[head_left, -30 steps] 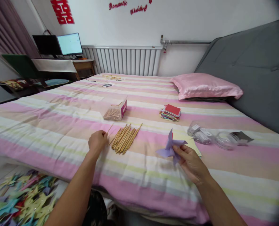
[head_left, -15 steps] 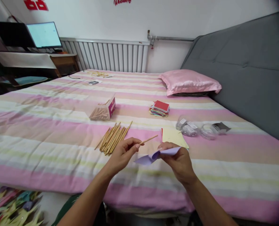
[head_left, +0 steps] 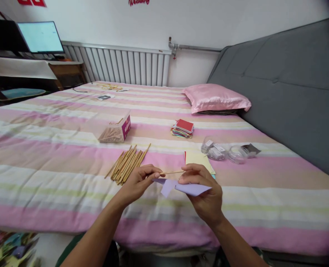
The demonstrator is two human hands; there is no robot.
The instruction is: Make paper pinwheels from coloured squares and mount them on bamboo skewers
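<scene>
My left hand (head_left: 141, 183) pinches a thin wooden stick (head_left: 172, 172) that points right, its far end meeting the fingers of my right hand (head_left: 205, 193). That right hand grips a folded purple paper pinwheel (head_left: 184, 188) just above the striped bedspread (head_left: 56, 163). A loose bundle of wooden sticks (head_left: 127, 163) lies on the bed just left of my left hand. Behind my right hand a yellow paper sheet (head_left: 197, 158) lies flat.
A clear box of thin sticks (head_left: 113, 131) and a stack of coloured paper squares (head_left: 183, 128) lie farther back. Small clear round containers (head_left: 225, 152) sit at the right. A pink pillow (head_left: 215, 98) rests by the grey headboard (head_left: 286, 85). Finished pinwheels (head_left: 9, 248) cover the floor at lower left.
My left hand picked one stick from beside the bundle and carried it right to the pinwheel. My right hand turned the pinwheel flatter. The camera view swung to the right.
</scene>
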